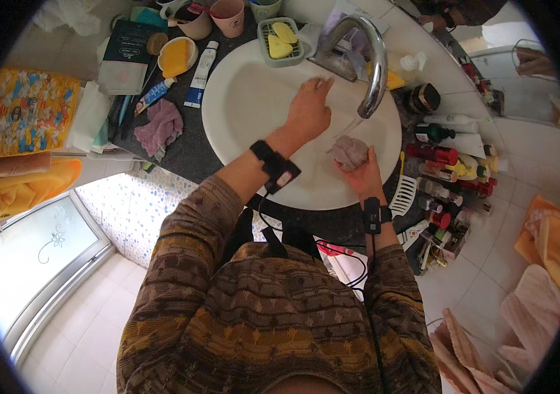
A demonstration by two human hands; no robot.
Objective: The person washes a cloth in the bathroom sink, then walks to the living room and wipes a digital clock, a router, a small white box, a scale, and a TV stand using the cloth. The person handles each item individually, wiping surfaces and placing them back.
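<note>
A wrung-up greyish-pink cloth (349, 152) is bunched in my right hand (362, 175), low over the right side of the white washbasin (240, 108). From the curved chrome tap (381, 64) a thin stream of water slants down just above the cloth. My left hand (311, 109) hovers over the middle of the basin, back upward, fingers loosely bent towards the tap's base. Nothing shows in that hand, though its palm is hidden. Black devices are strapped to both wrists, with cables running down from them.
A soap dish with yellow soap (280, 43) stands at the basin's back rim. Left on the dark counter lie toothpaste tubes (202, 74) and a purple cloth (159, 125). Several bottles (432, 153) and a white slotted spatula (403, 196) crowd the right. Towels (546, 241) hang farther right.
</note>
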